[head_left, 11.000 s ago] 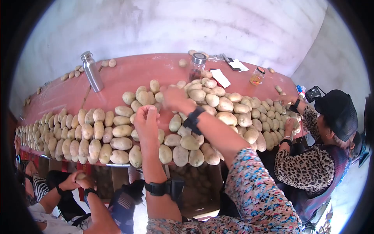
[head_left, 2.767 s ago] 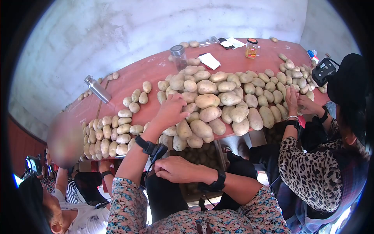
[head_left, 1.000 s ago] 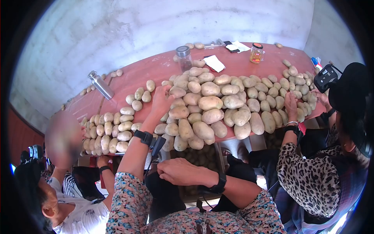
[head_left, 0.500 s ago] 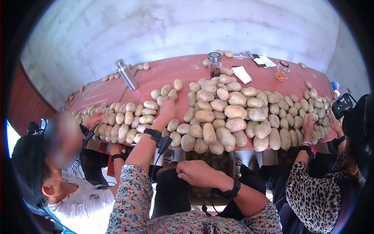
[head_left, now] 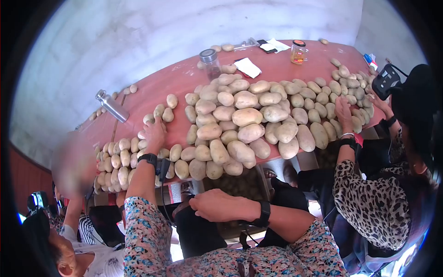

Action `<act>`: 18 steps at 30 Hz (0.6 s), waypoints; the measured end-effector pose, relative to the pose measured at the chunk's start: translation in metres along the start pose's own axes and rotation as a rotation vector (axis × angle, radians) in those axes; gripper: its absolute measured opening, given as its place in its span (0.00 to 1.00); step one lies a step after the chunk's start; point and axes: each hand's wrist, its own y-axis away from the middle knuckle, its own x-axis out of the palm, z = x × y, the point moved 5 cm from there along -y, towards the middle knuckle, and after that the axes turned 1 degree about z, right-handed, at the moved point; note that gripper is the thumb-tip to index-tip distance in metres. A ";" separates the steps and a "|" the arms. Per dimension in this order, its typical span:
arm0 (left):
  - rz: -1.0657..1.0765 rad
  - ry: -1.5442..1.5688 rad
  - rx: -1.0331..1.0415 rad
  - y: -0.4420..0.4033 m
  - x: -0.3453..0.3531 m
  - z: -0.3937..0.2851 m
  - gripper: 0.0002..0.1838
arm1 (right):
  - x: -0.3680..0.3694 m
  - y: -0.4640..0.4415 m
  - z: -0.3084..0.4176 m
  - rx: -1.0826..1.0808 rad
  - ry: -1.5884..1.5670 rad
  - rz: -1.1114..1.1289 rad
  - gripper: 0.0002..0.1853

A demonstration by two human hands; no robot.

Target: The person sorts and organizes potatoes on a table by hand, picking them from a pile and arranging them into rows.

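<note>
My left hand (head_left: 154,135) reaches onto the red table, its fingers bent down over a potato that the hand mostly hides. Several loose potatoes (head_left: 159,111) lie just beyond the fingertips. Rows of potatoes (head_left: 123,158) sit left of this hand. To its right rises a large heap of potatoes (head_left: 247,117), stacked up to the table's front edge. Away from the potatoes, my right hand (head_left: 217,205) rests closed over my dark-clad lap, with nothing visible in it. A dark band is on each of my wrists.
A metal bottle (head_left: 112,106), a glass jar with a metal lid (head_left: 210,63), white paper (head_left: 248,68) and a small labelled jar (head_left: 299,52) stand or lie on the red table (head_left: 180,76). A co-worker's hand (head_left: 344,113) touches potatoes at right; another person (head_left: 87,249) sits at left.
The view has swung right, so the table appears further left. My left hand has shifted slightly left among the loose potatoes. My right hand stays over my lap.
</note>
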 end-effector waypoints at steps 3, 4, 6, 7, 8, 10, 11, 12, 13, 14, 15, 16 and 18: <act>-0.020 0.135 0.135 0.000 0.007 -0.004 0.28 | 0.001 0.000 0.001 -0.017 0.019 -0.011 0.13; -0.024 0.197 0.124 0.000 0.004 -0.007 0.28 | 0.001 0.002 0.002 -0.021 0.020 -0.017 0.13; -0.030 0.324 0.101 0.005 -0.005 -0.020 0.29 | 0.000 0.006 0.003 -0.034 0.039 -0.031 0.13; -0.082 0.390 0.194 0.015 -0.023 -0.035 0.29 | -0.002 0.007 0.004 -0.041 0.049 -0.037 0.13; -0.132 0.455 0.288 0.026 -0.041 -0.048 0.29 | -0.003 0.008 0.004 -0.035 0.056 -0.035 0.13; -0.157 0.581 0.467 0.052 -0.079 -0.083 0.29 | -0.004 0.010 0.004 -0.023 0.067 -0.028 0.13; -0.129 0.643 0.550 0.067 -0.097 -0.103 0.29 | -0.005 0.010 0.004 -0.017 0.071 -0.026 0.13; -0.101 0.704 0.631 0.081 -0.110 -0.121 0.29 | -0.005 0.010 0.003 -0.013 0.075 -0.022 0.13; -0.034 0.728 0.680 0.090 -0.115 -0.137 0.27 | -0.004 0.010 0.002 -0.012 0.079 -0.014 0.13; 0.028 0.753 0.721 0.098 -0.117 -0.151 0.25 | -0.004 0.010 0.001 -0.011 0.076 -0.037 0.13; -0.028 0.723 0.796 0.108 -0.119 -0.167 0.24 | -0.003 0.010 0.000 -0.018 0.077 -0.052 0.13; -0.088 0.686 0.860 0.116 -0.122 -0.179 0.24 | -0.004 0.008 0.001 -0.033 0.079 -0.060 0.13; -0.080 0.507 0.904 0.110 -0.081 -0.189 0.23 | -0.004 0.007 0.002 -0.033 0.112 -0.046 0.12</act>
